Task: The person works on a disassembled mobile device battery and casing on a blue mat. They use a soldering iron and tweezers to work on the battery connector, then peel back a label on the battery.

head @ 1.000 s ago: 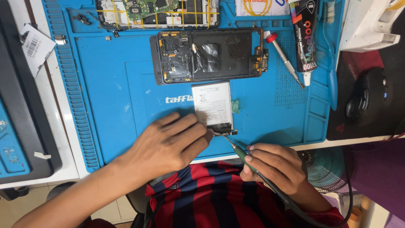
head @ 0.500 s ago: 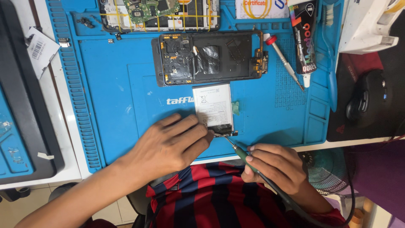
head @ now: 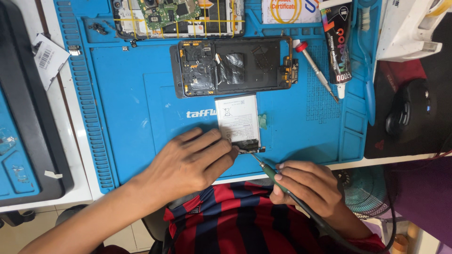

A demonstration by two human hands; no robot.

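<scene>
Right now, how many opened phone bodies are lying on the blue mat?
2: a black phone frame at mat centre above the battery, and another phone with exposed circuit board at the top edge, partly cropped.

This is a phone repair workshop. A blue work mat [head: 141, 94] covers the table. At twelve o'clock lie an opened phone [head: 235, 66] and a circuit board [head: 169, 10]. At two o'clock lie a small screwdriver [head: 316, 70] and a glue tube [head: 338, 42].
</scene>
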